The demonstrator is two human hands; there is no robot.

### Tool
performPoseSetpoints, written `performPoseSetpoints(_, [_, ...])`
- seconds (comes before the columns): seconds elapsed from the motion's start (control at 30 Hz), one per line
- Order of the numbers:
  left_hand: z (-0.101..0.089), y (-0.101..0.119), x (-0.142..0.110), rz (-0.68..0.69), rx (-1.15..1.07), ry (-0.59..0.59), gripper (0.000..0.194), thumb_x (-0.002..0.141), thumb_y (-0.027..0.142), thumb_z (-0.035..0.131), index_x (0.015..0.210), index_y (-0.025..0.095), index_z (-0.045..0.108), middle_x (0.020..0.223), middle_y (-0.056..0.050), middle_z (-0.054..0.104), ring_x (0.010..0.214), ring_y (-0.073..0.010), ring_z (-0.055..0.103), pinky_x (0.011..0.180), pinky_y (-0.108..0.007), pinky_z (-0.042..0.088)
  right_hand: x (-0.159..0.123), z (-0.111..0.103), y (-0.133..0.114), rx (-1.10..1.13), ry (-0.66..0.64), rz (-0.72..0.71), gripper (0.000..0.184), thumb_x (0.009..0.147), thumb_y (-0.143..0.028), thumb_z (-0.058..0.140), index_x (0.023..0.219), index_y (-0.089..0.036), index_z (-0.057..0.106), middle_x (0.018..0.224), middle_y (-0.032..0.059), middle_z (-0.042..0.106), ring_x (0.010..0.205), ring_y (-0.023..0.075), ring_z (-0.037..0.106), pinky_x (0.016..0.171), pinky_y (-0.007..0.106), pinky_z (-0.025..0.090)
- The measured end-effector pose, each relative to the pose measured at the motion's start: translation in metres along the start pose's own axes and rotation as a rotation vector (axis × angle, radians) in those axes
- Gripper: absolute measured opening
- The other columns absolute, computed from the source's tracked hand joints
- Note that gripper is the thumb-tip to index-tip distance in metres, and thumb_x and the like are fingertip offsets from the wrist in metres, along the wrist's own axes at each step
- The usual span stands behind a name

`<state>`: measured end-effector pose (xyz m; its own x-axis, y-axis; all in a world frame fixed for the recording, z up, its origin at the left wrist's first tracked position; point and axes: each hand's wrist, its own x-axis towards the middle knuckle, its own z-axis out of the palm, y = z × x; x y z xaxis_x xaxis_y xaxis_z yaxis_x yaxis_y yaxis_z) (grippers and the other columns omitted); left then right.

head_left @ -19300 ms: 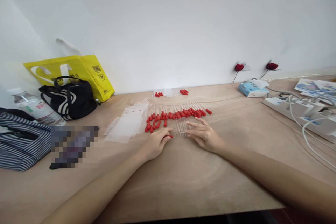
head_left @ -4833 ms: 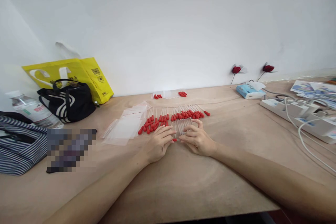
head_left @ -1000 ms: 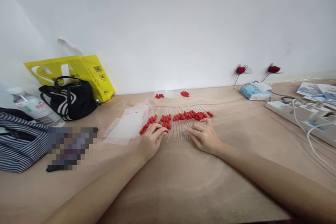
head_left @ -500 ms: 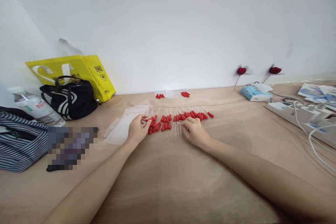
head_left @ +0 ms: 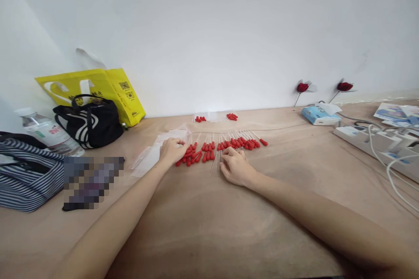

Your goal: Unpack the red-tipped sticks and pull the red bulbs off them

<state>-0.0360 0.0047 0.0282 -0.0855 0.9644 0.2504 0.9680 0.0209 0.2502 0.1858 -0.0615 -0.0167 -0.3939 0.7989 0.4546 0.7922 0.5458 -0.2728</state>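
A row of clear droppers with red rubber bulbs [head_left: 240,143] lies on the wooden table [head_left: 212,222]. A loose heap of red bulbs [head_left: 194,155] sits at the row's left end. My left hand [head_left: 173,150] rests with curled fingers on the edge of a stack of clear plastic bags [head_left: 147,157], just left of that heap. My right hand [head_left: 234,167] is closed over a few bare clear tubes [head_left: 215,165] in front of the row. What lies under its fingers is hidden.
Two small packets holding red bulbs [head_left: 231,116] lie by the wall. At the left are a yellow bag [head_left: 98,87], a black bag [head_left: 90,123], a water bottle [head_left: 44,133] and a striped bag [head_left: 29,174]. A tissue pack [head_left: 319,115], power strips [head_left: 376,139] and leaflets [head_left: 396,111] are at the right.
My left hand has moved left and away from me, from the red bulbs onto the plastic bags. My right hand has slid left and curled shut over the clear tubes.
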Motion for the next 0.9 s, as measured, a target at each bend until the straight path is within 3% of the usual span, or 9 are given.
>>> performPoseSetpoints(0.13, [0.002, 0.018, 0.016, -0.02, 0.046, -0.072, 0.026, 0.065, 0.042, 0.05, 0.075, 0.025, 0.067, 0.09, -0.004, 0.066, 0.091, -0.0263, 0.055, 0.07, -0.032, 0.041, -0.001, -0.003, -0.002, 0.023, -0.003, 0.01, 0.018, 0.081, -0.025, 0.044, 0.075, -0.014, 0.057, 0.091, 0.0086, 0.055, 0.09, 0.0183, 0.05, 0.076, 0.035, 0.031])
performPoseSetpoints(0.27, [0.009, 0.035, 0.022, -0.024, 0.094, -0.113, 0.019, 0.059, 0.036, 0.058, 0.068, 0.021, 0.066, 0.088, -0.009, 0.065, 0.094, -0.0315, 0.053, 0.072, -0.037, 0.04, -0.006, -0.007, 0.005, 0.069, 0.089, -0.006, 0.017, 0.082, -0.02, 0.042, 0.082, -0.015, 0.058, 0.09, 0.0076, 0.055, 0.088, 0.0167, 0.051, 0.077, 0.035, 0.03])
performPoseSetpoints(0.4, [0.013, 0.043, 0.024, -0.018, 0.124, -0.079, 0.019, 0.061, 0.031, 0.057, 0.068, 0.016, 0.064, 0.09, -0.014, 0.063, 0.098, -0.0337, 0.05, 0.073, -0.038, 0.04, -0.019, -0.015, 0.02, 0.071, 0.202, -0.032, 0.016, 0.08, -0.018, 0.044, 0.083, -0.016, 0.059, 0.091, 0.0075, 0.054, 0.087, 0.0164, 0.051, 0.077, 0.035, 0.03])
performPoseSetpoints(0.53, [0.004, 0.051, 0.013, 0.053, 0.112, 0.015, 0.02, 0.071, 0.03, 0.048, 0.077, 0.016, 0.061, 0.095, -0.012, 0.061, 0.096, -0.0282, 0.051, 0.076, -0.036, 0.038, -0.036, -0.024, 0.036, 0.02, 0.274, -0.037, 0.015, 0.079, -0.019, 0.045, 0.082, -0.017, 0.06, 0.093, 0.0075, 0.054, 0.084, 0.0164, 0.052, 0.077, 0.036, 0.03])
performPoseSetpoints(0.6, [-0.002, 0.054, -0.003, 0.159, 0.088, 0.091, 0.019, 0.075, 0.028, 0.045, 0.082, 0.017, 0.058, 0.094, -0.008, 0.061, 0.094, -0.0246, 0.051, 0.079, -0.035, 0.037, -0.043, -0.028, 0.042, -0.003, 0.295, -0.053, 0.015, 0.079, -0.019, 0.045, 0.083, -0.018, 0.059, 0.091, 0.0066, 0.055, 0.083, 0.0164, 0.052, 0.078, 0.036, 0.03])
performPoseSetpoints(0.7, [-0.006, 0.054, -0.038, 0.456, 0.009, 0.212, 0.014, 0.078, 0.027, 0.045, 0.078, 0.018, 0.056, 0.082, -0.004, 0.063, 0.083, -0.0212, 0.054, 0.075, -0.035, 0.035, -0.047, -0.031, 0.046, -0.02, 0.339, -0.074, 0.016, 0.079, -0.021, 0.047, 0.091, -0.018, 0.058, 0.092, 0.0072, 0.057, 0.087, 0.0177, 0.052, 0.079, 0.036, 0.031])
performPoseSetpoints(0.8, [-0.001, 0.05, -0.071, 0.7, -0.083, 0.187, 0.013, 0.08, 0.026, 0.046, 0.076, 0.018, 0.055, 0.076, -0.001, 0.063, 0.075, -0.0175, 0.054, 0.073, -0.033, 0.034, -0.046, -0.033, 0.043, -0.041, 0.366, -0.109, 0.026, 0.079, -0.029, 0.05, 0.1, -0.016, 0.055, 0.098, 0.0092, 0.057, 0.093, 0.0198, 0.05, 0.081, 0.036, 0.032])
performPoseSetpoints(0.9, [0.01, 0.047, -0.089, 0.844, -0.153, 0.197, 0.013, 0.08, 0.026, 0.048, 0.074, 0.018, 0.055, 0.074, 0.0, 0.063, 0.073, -0.0156, 0.054, 0.073, -0.032, 0.033, -0.043, -0.034, 0.035, -0.084, 0.3, -0.197, 0.035, 0.079, -0.036, 0.052, 0.109, -0.018, 0.052, 0.105, 0.009, 0.058, 0.098, 0.021, 0.049, 0.085, 0.038, 0.029])
